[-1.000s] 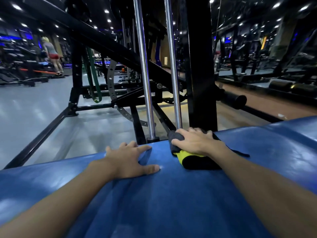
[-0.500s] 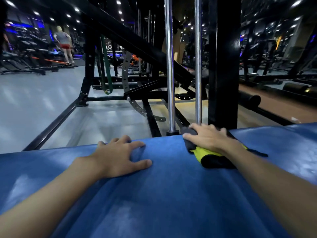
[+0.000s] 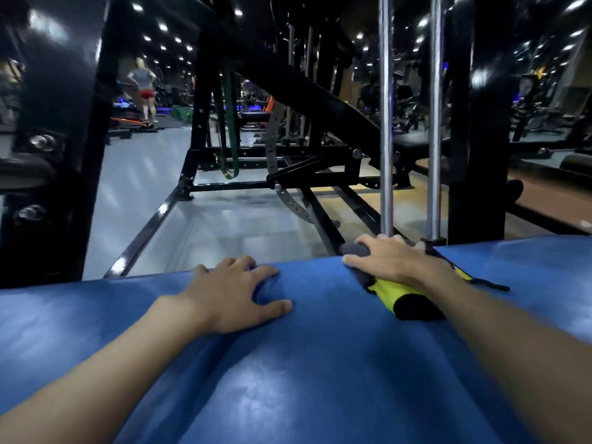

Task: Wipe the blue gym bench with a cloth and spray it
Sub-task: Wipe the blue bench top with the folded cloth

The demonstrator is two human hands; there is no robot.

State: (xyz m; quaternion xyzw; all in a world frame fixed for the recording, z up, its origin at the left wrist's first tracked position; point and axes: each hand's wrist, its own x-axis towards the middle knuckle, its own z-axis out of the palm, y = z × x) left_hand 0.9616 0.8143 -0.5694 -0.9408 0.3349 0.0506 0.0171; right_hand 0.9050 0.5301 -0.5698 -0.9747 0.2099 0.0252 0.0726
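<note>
The blue gym bench (image 3: 304,373) fills the lower half of the head view, its padded surface dented under my arms. My left hand (image 3: 237,293) rests flat on the pad near its far edge, fingers spread, holding nothing. My right hand (image 3: 394,262) lies on top of a grey, yellow and black cloth (image 3: 400,294) at the pad's far edge, fingers curled over the cloth's front end and pressing it down. A thin black strap of the cloth trails to the right. No spray bottle is in view.
Two chrome guide rods (image 3: 386,123) and a black upright post (image 3: 477,123) rise just beyond my right hand. A black machine frame (image 3: 288,184) stands on the grey floor ahead. A black column (image 3: 51,139) stands at the left. A person walks far off at the back left.
My right hand and the cloth have slid to the right along the bench's far edge. My left hand has shifted right too. The camera has swung, bringing the black column into view.
</note>
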